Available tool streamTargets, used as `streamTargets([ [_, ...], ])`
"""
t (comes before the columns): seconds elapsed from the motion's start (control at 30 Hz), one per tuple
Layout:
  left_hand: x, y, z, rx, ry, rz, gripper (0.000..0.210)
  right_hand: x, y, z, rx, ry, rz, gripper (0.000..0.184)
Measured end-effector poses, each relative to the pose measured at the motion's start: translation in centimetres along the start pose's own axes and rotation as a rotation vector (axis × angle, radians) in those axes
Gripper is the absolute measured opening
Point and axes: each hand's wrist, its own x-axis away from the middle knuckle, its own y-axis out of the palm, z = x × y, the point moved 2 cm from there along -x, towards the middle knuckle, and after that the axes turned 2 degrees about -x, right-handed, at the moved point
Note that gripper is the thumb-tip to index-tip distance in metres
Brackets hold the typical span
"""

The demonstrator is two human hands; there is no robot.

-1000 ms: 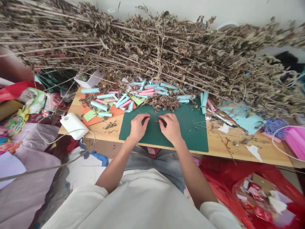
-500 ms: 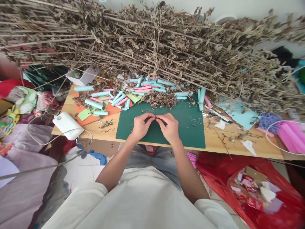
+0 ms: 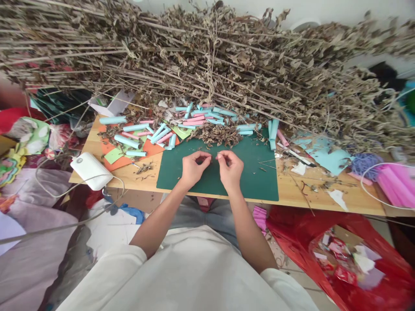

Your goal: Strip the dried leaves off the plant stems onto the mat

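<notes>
My left hand [image 3: 195,167] is over the green cutting mat [image 3: 259,183], thumb and fingertips pinched together. Facing it across a small gap, my right hand [image 3: 231,168] also pinches with thumb and forefinger. Whatever the fingertips hold is too small to name. Just beyond both hands lies a heap of crumbled dried leaves [image 3: 218,134]. Several rolled blue paper tubes [image 3: 160,134] and pink paper tubes [image 3: 194,119] are scattered behind and to the left of the mat. A thin dry stem [image 3: 267,165] rests on the mat to the right.
A large pile of dried leafy stalks [image 3: 181,60] spans the table's back. On the left edge sits a white power bank [image 3: 90,170] with a cable. A utility knife [image 3: 300,157], purple yarn [image 3: 366,167] and paper scraps lie right. A red plastic bag [image 3: 292,235] hangs below.
My fingertips were touching each other half a second ago and are now apart. The right hand has shifted slightly right; the left has barely moved.
</notes>
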Motion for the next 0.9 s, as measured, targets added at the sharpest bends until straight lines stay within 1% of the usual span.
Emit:
streamTargets([
  [0.07, 0.1, 0.2, -0.4, 0.074, -0.08, 0.028, 0.018, 0.0, -0.1, 0.3, -0.042, 0.035, 0.057, 0.021],
  [0.13, 0.1, 0.3, -0.5, 0.101, -0.104, 0.033, 0.019, -0.1, -0.2, 0.4, -0.006, -0.006, 0.046, 0.019],
  [0.3, 0.0, 0.3, -0.4, 0.119, -0.107, 0.021, 0.018, 0.1, -0.2, 0.1, 0.047, -0.071, -0.061, 0.018],
  [0.4, 0.0, 0.4, -0.5, 0.134, -0.103, 0.011, 0.018, 0.3, 0.0, -0.1, 0.063, -0.11, -0.061, 0.018],
  [0.53, 0.2, 0.5, -0.6, 0.113, -0.064, -0.012, 0.017, 0.5, 0.5, -0.4, 0.149, -0.197, -0.047, 0.019],
  [0.6, 0.2, 0.5, -0.5, 0.065, -0.031, -0.013, 0.015, 0.6, 0.6, -0.2, 0.132, -0.161, -0.049, 0.018],
  [0.67, 0.2, 0.5, -0.3, 0.038, -0.022, 0.001, 0.013, 0.6, 0.7, 0.5, 0.005, -0.032, -0.049, 0.017],
  [0.73, 0.1, 0.4, -0.3, 0.053, -0.042, 0.017, 0.012, 0.6, 0.5, 1.1, -0.139, 0.104, -0.042, 0.017],
  [0.77, 0.1, 0.3, -0.4, 0.068, -0.055, 0.021, 0.012, 0.5, 0.4, 1.3, -0.171, 0.138, -0.04, 0.017],
  [0.83, 0.0, 0.3, -0.5, 0.09, -0.068, 0.016, 0.012, 0.5, -0.1, 1.2, -0.136, 0.114, -0.051, 0.017],
  [0.9, 0.0, 0.4, -0.7, 0.093, -0.051, 0.0, 0.014, 0.4, -0.6, 0.7, -0.031, 0.034, -0.074, 0.018],
])
